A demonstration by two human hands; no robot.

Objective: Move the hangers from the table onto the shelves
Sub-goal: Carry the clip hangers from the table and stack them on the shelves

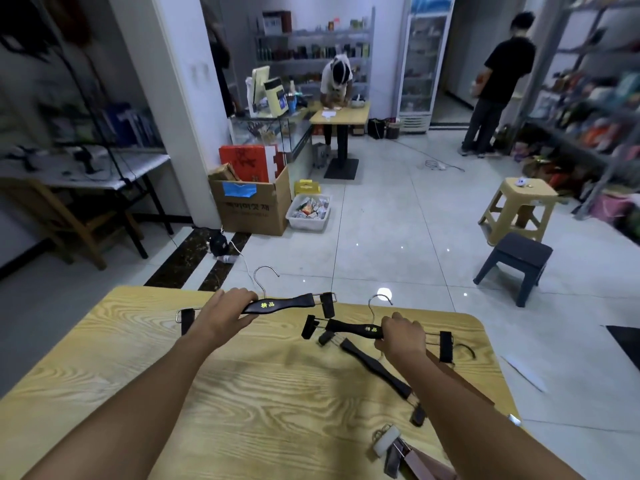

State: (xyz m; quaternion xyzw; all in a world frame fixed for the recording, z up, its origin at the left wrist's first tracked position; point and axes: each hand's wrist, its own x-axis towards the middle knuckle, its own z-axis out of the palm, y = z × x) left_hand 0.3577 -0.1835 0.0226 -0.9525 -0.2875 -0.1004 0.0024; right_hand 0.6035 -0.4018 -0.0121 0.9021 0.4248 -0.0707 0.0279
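Left hand (225, 313): fingers (242, 294) curled round the bar of a black clip hanger (277, 304), left of its yellow lettering. It's at the far edge of the bench (121, 341), hook up, both clips hanging down.

Right hand (403, 337): fingers curled round the right half of a second black clip hanger (353, 327), also hook up and further right on the bench.

A third black hanger (377, 372) lies flat on the bench, running diagonally under the right forearm (its upper end is just beneath the second hanger, can't tell if they touch). A pinkish hanger (412, 459) with a pale clip is at the near edge, partly cut off.

Shelves (588, 98) are along the right wall, well apart from the bench and blurred. On the floor between are a beige stool (519, 206) and a dark grey stool (516, 261). Two people stand at the back.
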